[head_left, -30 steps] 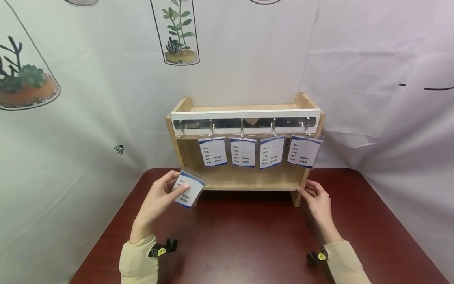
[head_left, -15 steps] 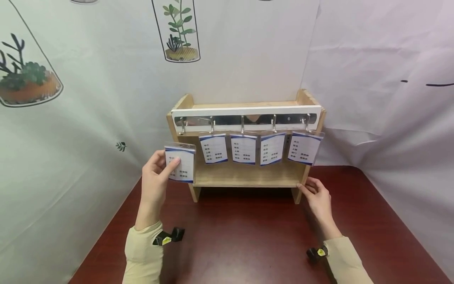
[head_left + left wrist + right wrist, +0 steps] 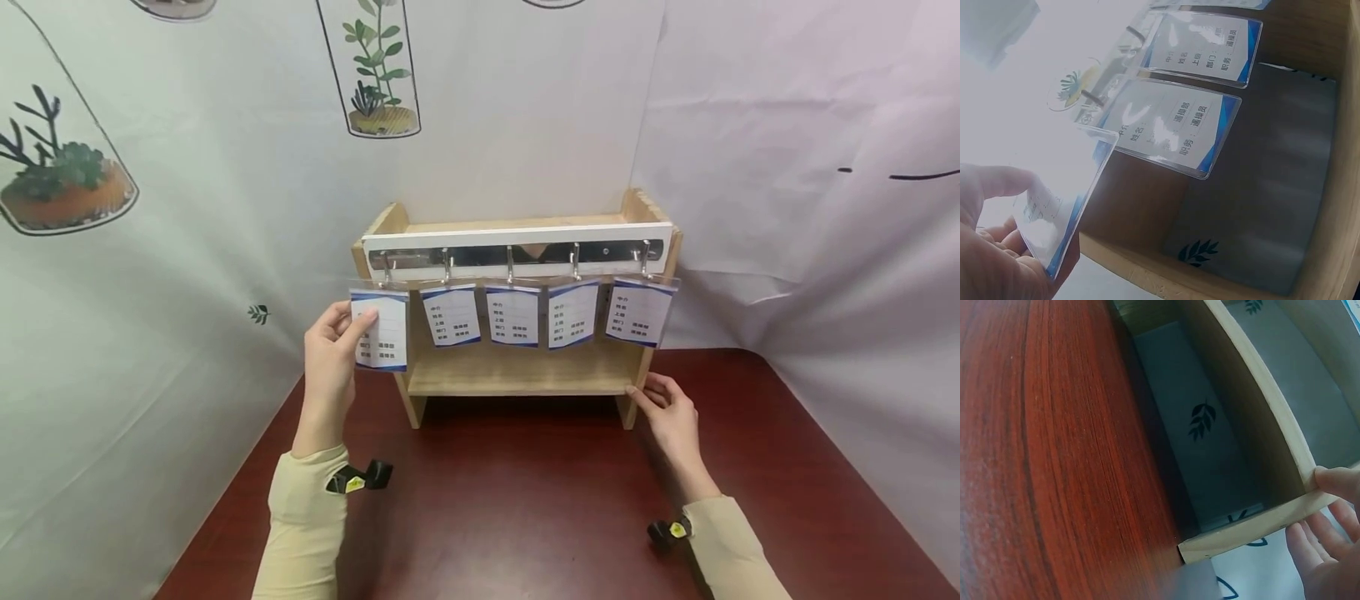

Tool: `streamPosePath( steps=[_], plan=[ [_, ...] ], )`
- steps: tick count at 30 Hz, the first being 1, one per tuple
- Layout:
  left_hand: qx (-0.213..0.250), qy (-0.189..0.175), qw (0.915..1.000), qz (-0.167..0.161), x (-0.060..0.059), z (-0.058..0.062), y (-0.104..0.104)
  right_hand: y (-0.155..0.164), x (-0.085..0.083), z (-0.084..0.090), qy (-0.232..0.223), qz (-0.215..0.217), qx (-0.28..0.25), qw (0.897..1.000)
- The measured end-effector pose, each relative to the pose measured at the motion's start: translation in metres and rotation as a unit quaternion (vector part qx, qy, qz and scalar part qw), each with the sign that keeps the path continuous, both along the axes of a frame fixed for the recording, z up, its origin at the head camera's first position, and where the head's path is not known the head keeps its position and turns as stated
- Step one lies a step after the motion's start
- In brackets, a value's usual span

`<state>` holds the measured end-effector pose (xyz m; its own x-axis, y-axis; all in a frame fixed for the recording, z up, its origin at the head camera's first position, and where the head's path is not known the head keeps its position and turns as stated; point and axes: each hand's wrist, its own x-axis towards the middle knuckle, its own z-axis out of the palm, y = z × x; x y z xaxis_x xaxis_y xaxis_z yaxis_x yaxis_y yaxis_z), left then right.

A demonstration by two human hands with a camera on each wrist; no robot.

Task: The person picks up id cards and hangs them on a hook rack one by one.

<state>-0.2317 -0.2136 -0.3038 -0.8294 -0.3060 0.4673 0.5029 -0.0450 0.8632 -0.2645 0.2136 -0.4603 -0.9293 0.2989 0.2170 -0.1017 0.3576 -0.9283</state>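
Observation:
My left hand [image 3: 330, 350] pinches a clear-sleeved badge [image 3: 386, 333] by its left side, thumb across the front. The badge's top edge overlaps the tip of the leftmost hook [image 3: 386, 268] in the head view. Glare washes out much of the held badge [image 3: 1060, 200] in the left wrist view. Several matching badges [image 3: 513, 317] hang in a row from the other hooks. With thumb in front and fingers behind, my right hand [image 3: 671, 421] grips the right side panel of the wooden shelf [image 3: 517, 383], low down. The right wrist view shows that thumb [image 3: 1338, 481] at the shelf board's corner.
A white rail [image 3: 517, 237] carries the metal hook strip across the shelf's front. The shelf stands at the back of a dark red table [image 3: 510, 500]. Behind it hangs a pale cloth [image 3: 525, 108] printed with plants.
My left hand has raised the badge from beside the shelf's lower left, turning it upright, up to the leftmost hook. My right hand keeps its place on the side panel.

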Motion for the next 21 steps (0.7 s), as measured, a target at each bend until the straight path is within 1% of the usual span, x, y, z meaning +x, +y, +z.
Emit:
streamPosePath(
  steps=[4,11,15,21],
  plan=[
    [-0.004,-0.012,0.9999,0.0,-0.0031,-0.0001,-0.0001,0.0003,0.0006,0.0007,-0.004,0.003,0.003,1.0],
    [0.004,-0.045,0.999,0.008,-0.002,-0.0023,-0.001,0.0004,0.0014,-0.0014,-0.001,-0.001,0.004,1.0],
    [-0.002,-0.051,0.9985,0.021,-0.0029,0.0017,-0.0005,-0.0005,-0.0002,-0.0004,0.004,0.0,-0.002,1.0],
    [-0.023,-0.093,0.9945,0.043,-0.0051,0.006,-0.0008,-0.0009,-0.0004,0.001,-0.001,0.001,0.002,1.0]
  ],
)
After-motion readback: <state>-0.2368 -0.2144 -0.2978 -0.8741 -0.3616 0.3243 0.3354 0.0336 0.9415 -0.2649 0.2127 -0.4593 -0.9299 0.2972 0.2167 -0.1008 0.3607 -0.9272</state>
